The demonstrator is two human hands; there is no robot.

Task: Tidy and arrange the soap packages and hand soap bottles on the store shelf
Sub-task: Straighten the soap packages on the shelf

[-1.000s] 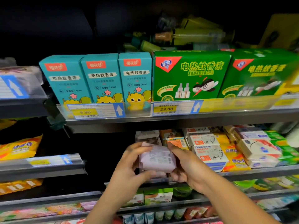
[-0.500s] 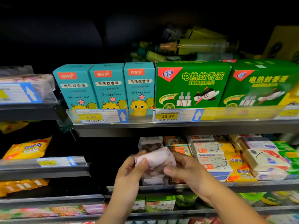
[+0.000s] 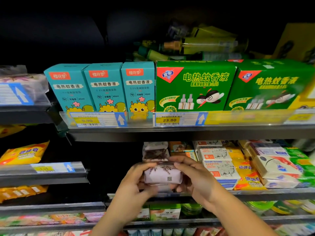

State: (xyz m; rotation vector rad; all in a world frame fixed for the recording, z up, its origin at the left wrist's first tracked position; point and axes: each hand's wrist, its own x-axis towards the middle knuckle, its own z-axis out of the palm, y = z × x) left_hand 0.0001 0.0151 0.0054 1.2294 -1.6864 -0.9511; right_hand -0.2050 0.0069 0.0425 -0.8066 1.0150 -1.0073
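Left hand (image 3: 134, 182), right hand (image 3: 193, 178) raised, close together; fingers (image 3: 181, 161) curled round soap package (image 3: 162, 176) ends.

Upper shelf (image 3: 187, 132): three teal boxes (image 3: 104, 89), two green boxes (image 3: 194, 86), upright in a row behind price tags (image 3: 170, 120). Middle shelf (image 3: 272, 193): stacked lavender soap packages (image 3: 155, 152), Goat Soap boxes (image 3: 219, 167), yellow soap packs (image 3: 245, 171), white soap boxes (image 3: 276, 166) alongside.

You've turned the lavender soap package (image 3: 162, 175) over. A second ago its barcode label faced you; now the lavender print and a small QR code show. Your left hand (image 3: 134, 183) and right hand (image 3: 192, 178) have regripped, pinching its two ends.
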